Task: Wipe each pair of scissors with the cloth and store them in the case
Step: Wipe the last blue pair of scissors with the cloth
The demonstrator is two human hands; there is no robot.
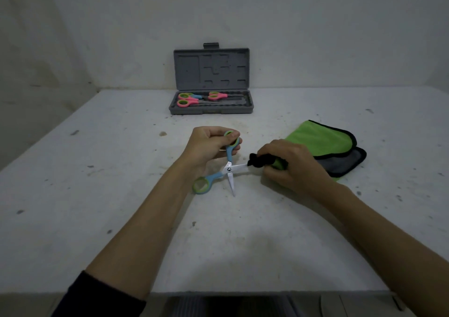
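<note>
A pair of blue scissors with green handle rings (228, 168) lies spread open at the table's middle. My left hand (209, 146) grips its upper handle ring. My right hand (289, 163) pinches a black-edged corner of the green cloth (323, 144) around the blade that points right. The other blade points toward me, and the lower handle ring rests on the table. The grey case (211, 109) stands open at the back, with several pink-handled scissors (187, 102) lying in its tray.
The case's lid (211, 70) stands upright against the wall. The cloth spreads over the table to the right of my hands, its grey underside showing. The white table (121, 195) is speckled with dark marks; its front edge is near me.
</note>
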